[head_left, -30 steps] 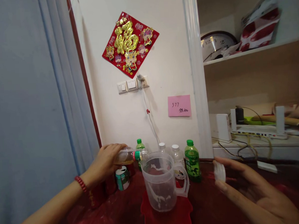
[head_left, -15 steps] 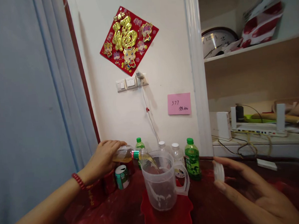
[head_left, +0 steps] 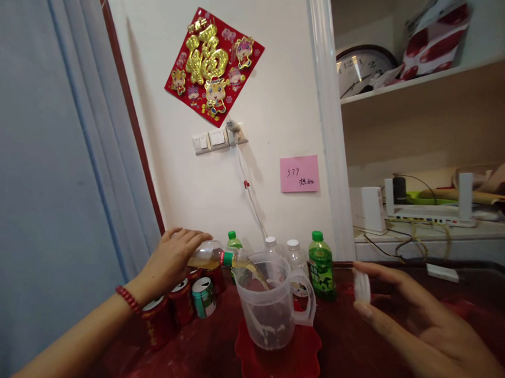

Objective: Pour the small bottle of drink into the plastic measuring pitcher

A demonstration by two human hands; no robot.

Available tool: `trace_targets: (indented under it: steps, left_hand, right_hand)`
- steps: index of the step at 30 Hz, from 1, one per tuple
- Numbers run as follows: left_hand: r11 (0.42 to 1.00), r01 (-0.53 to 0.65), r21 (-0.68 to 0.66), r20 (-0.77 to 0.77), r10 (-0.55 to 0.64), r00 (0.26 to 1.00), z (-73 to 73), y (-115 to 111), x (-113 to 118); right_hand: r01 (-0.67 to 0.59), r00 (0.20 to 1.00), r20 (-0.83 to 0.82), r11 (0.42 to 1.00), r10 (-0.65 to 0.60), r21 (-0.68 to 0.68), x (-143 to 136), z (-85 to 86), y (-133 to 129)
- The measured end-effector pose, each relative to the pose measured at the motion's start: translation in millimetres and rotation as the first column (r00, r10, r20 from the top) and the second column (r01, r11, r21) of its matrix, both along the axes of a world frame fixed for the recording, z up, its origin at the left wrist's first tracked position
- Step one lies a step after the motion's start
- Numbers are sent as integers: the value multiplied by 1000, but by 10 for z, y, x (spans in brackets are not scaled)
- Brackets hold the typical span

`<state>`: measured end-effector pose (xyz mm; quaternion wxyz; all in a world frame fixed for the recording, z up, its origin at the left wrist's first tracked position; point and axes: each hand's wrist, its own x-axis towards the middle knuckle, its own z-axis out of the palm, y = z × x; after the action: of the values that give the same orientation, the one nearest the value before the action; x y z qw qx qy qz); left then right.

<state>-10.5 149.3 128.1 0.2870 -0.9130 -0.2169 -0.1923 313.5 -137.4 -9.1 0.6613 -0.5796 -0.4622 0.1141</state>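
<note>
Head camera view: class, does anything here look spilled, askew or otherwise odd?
Nothing looks spilled. The bottle in the left hand lies tipped on purpose, its stream falling inside the clear jug on the red mat. The right hand holds the white cap.

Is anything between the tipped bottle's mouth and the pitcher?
Nothing visible. The left hand tips the bottle with its mouth over the pitcher rim, and liquid streams straight in. The right hand holds the cap aside.

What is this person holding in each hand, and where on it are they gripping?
The left hand grips a tipped bottle around its base end, neck over the pitcher. The right hand pinches a white cap by its edges.
</note>
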Motion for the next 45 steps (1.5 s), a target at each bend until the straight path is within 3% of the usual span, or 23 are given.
trace_targets:
  steps: [7, 15, 20, 24, 27, 31, 36, 40, 45]
  left_hand:
    - [995, 8, 98, -55, -2, 998, 102, -40, 49]
    - [985, 71, 159, -90, -57, 994, 272, -121, 198]
    - [963, 111, 246, -117, -84, 990, 370, -230, 322]
    - [957, 157, 245, -83, -141, 987, 402, -321, 410]
    - [945, 190, 265, -95, -170, 981, 406, -375, 460]
    - [933, 189, 306, -159, -145, 977, 402, -433, 512]
    - [942, 182, 282, -193, -130, 973, 402, -469, 566]
    - [941, 169, 292, -223, -105, 969, 501, -505, 619]
    - [883, 169, 438, -125, -126, 984, 571, -537, 675]
  right_hand:
    - [-65, 997, -40, 998, 64, -23, 14, -42, 1]
    - [85, 982, 174, 996, -80, -21, 18, -56, 18]
    - [91, 982, 171, 995, -82, -45, -22, -53, 14]
    - [38, 993, 111, 999, -34, -29, -33, -58, 23]
    - [67, 988, 138, 998, -63, -21, -37, -49, 23]
    - [108, 979, 178, 994, -103, -23, -62, -22, 9]
    - [55, 989, 134, 998, -55, -2, -109, 6, 9]
    - [81, 982, 170, 997, -81, 5, -119, 19, 12]
    - [85, 981, 176, 996, -82, -12, -139, 44, -23]
